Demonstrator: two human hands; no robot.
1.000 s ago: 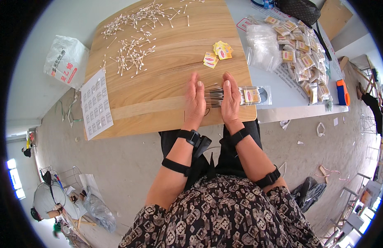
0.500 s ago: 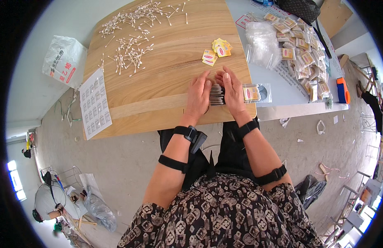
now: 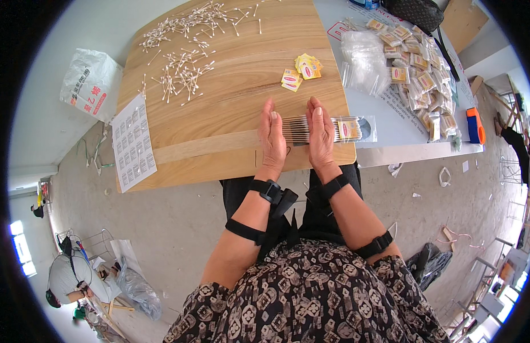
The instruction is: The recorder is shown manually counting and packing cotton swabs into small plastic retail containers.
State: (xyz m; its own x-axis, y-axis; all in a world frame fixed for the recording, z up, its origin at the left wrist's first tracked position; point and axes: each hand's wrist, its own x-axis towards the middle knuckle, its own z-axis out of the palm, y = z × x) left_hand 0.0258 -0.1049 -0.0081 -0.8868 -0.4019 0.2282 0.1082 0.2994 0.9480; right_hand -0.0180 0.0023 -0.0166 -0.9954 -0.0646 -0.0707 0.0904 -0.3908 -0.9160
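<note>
On the wooden table's near right part, a flat row of cotton swabs (image 3: 296, 130) lies between my two hands. My left hand (image 3: 273, 140) stands on edge at the swabs' left ends, its fingers stretched out and together. My right hand (image 3: 320, 137) is on edge too, fingers straight, crossing over the row and hiding part of it. Beyond the right hand, a clear plastic bag (image 3: 366, 130) with a yellow-and-white card (image 3: 349, 130) lies in line with the swabs. Whether the swabs run into the bag is hidden by the right hand.
Loose cotton swabs (image 3: 182, 71) are scattered at the table's far left. Yellow cards (image 3: 306, 66) lie beyond my hands. On the right stand clear empty bags (image 3: 361, 57), a heap of filled packs (image 3: 416, 80) and an orange-and-blue tape dispenser (image 3: 476, 126). A printed sheet (image 3: 133, 146) overhangs the left edge.
My hands have drawn apart and their fingers have straightened, uncovering more of the swab row. The row looks flatter and wider between the palms.
</note>
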